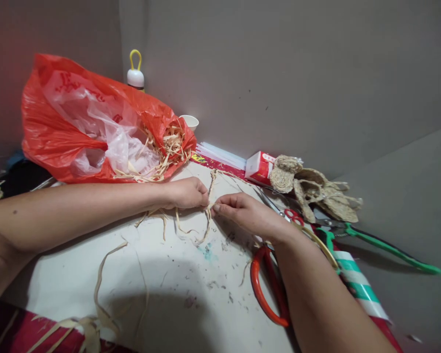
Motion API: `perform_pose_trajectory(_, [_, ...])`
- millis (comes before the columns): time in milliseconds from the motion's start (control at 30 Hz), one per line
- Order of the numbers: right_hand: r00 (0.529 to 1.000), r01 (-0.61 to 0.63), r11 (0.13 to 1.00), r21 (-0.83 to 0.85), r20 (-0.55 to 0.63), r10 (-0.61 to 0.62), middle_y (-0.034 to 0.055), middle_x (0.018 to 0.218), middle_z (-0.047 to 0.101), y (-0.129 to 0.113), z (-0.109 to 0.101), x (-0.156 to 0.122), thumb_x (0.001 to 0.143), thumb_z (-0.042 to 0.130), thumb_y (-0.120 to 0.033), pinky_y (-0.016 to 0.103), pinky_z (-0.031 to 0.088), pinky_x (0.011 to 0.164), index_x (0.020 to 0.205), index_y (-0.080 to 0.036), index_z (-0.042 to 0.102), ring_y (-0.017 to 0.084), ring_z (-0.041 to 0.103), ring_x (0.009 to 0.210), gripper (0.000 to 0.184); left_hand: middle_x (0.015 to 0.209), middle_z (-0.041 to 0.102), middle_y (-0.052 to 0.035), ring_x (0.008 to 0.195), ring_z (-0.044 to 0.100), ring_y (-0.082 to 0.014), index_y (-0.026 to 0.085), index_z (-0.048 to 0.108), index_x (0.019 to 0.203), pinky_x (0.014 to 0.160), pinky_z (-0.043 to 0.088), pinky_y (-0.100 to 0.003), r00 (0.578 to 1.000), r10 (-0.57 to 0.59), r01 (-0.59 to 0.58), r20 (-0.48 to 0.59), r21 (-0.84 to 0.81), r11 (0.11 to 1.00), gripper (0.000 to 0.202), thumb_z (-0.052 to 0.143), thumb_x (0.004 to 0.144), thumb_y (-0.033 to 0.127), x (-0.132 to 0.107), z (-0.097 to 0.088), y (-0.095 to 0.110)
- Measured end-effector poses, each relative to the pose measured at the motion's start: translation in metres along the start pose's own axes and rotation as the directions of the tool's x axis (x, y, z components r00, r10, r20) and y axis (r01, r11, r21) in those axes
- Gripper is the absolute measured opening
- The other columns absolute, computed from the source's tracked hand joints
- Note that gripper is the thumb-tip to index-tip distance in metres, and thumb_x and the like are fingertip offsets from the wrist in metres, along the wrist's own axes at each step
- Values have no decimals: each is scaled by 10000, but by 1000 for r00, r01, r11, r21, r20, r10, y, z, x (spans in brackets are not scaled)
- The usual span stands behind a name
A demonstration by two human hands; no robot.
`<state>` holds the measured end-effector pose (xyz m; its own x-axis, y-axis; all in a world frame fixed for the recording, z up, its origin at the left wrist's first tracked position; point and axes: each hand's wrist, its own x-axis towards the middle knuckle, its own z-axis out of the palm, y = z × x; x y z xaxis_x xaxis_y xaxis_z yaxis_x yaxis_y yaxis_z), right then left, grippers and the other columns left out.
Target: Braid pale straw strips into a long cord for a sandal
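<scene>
My left hand (186, 192) and my right hand (248, 214) meet over the white table top (176, 289), both pinching a thin braided straw cord (210, 196). The cord runs from between the fingertips toward the far edge of the table. Loose pale straw strips (183, 226) trail from the pinch down onto the table. The fingers of both hands are closed on the straw.
A red plastic bag (59, 127) with straw spilling out lies at the back left, a white bottle (135, 77) and paper cup (189, 121) behind it. On the right are woven straw pieces (312, 189), a red-and-white box (259, 166), red scissors (266, 289) and green-handled cutters (385, 247).
</scene>
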<state>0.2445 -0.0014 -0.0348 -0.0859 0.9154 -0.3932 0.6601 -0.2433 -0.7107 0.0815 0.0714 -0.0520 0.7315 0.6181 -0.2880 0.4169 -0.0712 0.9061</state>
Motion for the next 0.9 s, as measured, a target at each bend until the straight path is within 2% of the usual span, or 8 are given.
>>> perform_pose_trajectory(67, [1000, -20, 998, 67, 18, 19, -57, 465, 357, -2, 0, -1, 776, 557, -294, 198, 203, 365, 715, -164, 640, 75, 297, 397, 165, 417, 380, 62, 360, 273, -51, 166, 494, 523, 383, 171, -205, 1000, 16, -16, -6, -3, 1000, 177, 530, 694, 139, 1, 0, -1])
perform_pose_trajectory(200, [994, -55, 948, 314, 110, 21, -84, 457, 291, -9, 7, -3, 776, 550, -303, 198, 135, 365, 652, -139, 614, 51, 206, 381, 215, 445, 418, 56, 385, 292, -46, 156, 522, 527, 404, 192, -196, 1000, 11, -12, -24, -19, 1000, 170, 535, 695, 134, 0, 1, -2])
perform_pose_trajectory(300, [986, -76, 933, 352, 168, 17, -96, 431, 278, -16, 16, -4, 802, 520, -305, 200, 118, 367, 653, -139, 595, 49, 180, 367, 236, 435, 442, 49, 361, 267, -40, 151, 514, 499, 386, 165, -204, 1000, -16, 15, -12, -79, 997, 188, 522, 683, 118, -2, 1, 0])
perform_pose_trajectory(400, [992, -62, 972, 227, 126, 33, -79, 401, 352, -24, 23, -6, 821, 475, -235, 194, 163, 359, 647, -142, 581, 52, 242, 346, 224, 435, 469, 40, 333, 255, -40, 150, 525, 510, 358, 136, -217, 998, -43, 48, 40, -156, 987, 175, 503, 679, 112, -2, 0, 0])
perform_pose_trajectory(500, [997, -64, 993, 99, 48, 59, -57, 381, 431, -29, 28, -7, 794, 444, -151, 190, 222, 344, 623, -153, 558, 60, 316, 312, 205, 409, 421, 59, 327, 249, -41, 151, 533, 538, 346, 132, -211, 997, -57, 68, 59, -208, 976, 133, 524, 667, 116, -1, -1, 1])
perform_pose_trajectory(667, [997, -74, 997, 2, 3, 74, -35, 410, 486, -28, 35, -7, 746, 431, -136, 199, 283, 333, 567, -182, 498, 85, 411, 305, 196, 385, 352, 82, 336, 245, -34, 145, 550, 580, 345, 134, -187, 993, -85, 103, 76, -272, 957, 85, 553, 659, 111, -1, -3, 3])
perform_pose_trajectory(767, [997, 3, 984, -180, -76, -17, -6, 436, 524, -28, 39, -9, 743, 413, -136, 211, 318, 392, 546, -180, 503, 102, 464, 363, 221, 381, 364, 80, 333, 258, -33, 146, 553, 589, 341, 137, -180, 992, -102, 121, 78, -302, 946, 86, 559, 667, 110, -2, -2, 2])
perform_pose_trajectory(900, [976, 62, 899, -434, -162, -146, 44, 537, 601, -33, 47, -12, 769, 409, -151, 237, 321, 481, 582, -166, 557, 129, 496, 485, 239, 373, 378, 76, 319, 250, -28, 144, 541, 579, 338, 133, -178, 990, -117, 138, 81, -344, 929, 122, 550, 691, 96, -2, 0, 2])
